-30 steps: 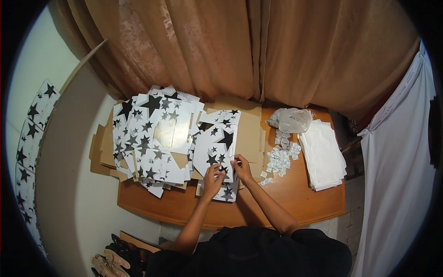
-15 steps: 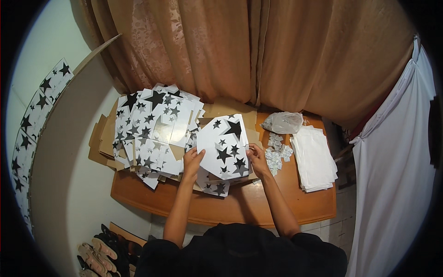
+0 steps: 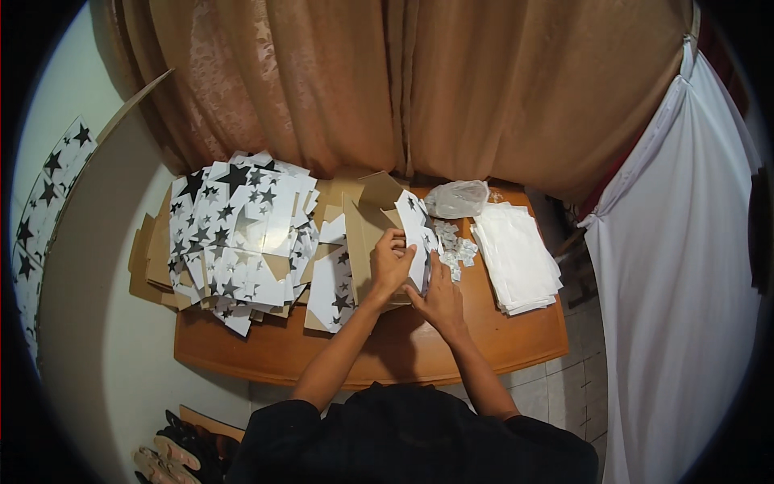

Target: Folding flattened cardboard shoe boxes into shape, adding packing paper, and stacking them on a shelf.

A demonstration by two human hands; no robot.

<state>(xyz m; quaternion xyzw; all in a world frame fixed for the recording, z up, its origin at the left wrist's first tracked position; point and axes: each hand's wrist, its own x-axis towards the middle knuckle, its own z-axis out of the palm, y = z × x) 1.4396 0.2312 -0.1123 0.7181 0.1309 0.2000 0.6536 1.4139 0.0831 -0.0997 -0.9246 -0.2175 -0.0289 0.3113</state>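
A cardboard box blank point(image 3: 362, 226), plain brown inside and white with black stars outside, stands partly folded between my hands. My left hand point(image 3: 391, 264) is closed on the top edge of its star-printed side, with the fingers bent over it. My right hand point(image 3: 440, 300) grips the same side lower down, thumb on the near end and fingers along the outer face. Beside it on the left lies another star-printed sheet point(image 3: 322, 292), partly covered. The box's underside is hidden.
A large heap of star-printed cardboard sheets point(image 3: 270, 222) covers the table's left. To the right are small clear packets point(image 3: 455, 248), a translucent plastic bag point(image 3: 457, 198) and a stack of white sheets point(image 3: 516, 258). A brown curtain point(image 3: 484, 89) hangs behind the wooden table point(image 3: 266, 347).
The flat star-printed piece between my hands has been turned and bent up, showing its brown inside. My left hand has moved right, close to my right hand. The view has shifted slightly right.
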